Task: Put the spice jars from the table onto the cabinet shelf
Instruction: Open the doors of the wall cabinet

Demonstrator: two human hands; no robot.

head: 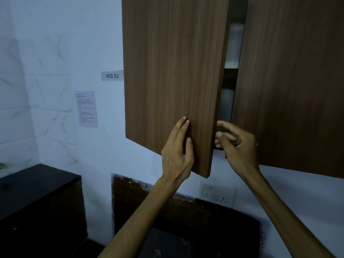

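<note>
A brown wooden wall cabinet fills the upper right. Its left door stands slightly ajar, and the right door is also swung out a little. My left hand lies flat on the left door's outer face near its lower free edge. My right hand hovers in the gap between the doors, fingers curled and empty, close to the left door's edge. Through the gap I see a dark shelf edge and pale blurred shapes inside. No spice jars or table are in view.
A dark counter runs along the left wall. A white socket plate sits below the cabinet, above a dark panel. A "WS 02" label and a printed sheet hang on the white wall.
</note>
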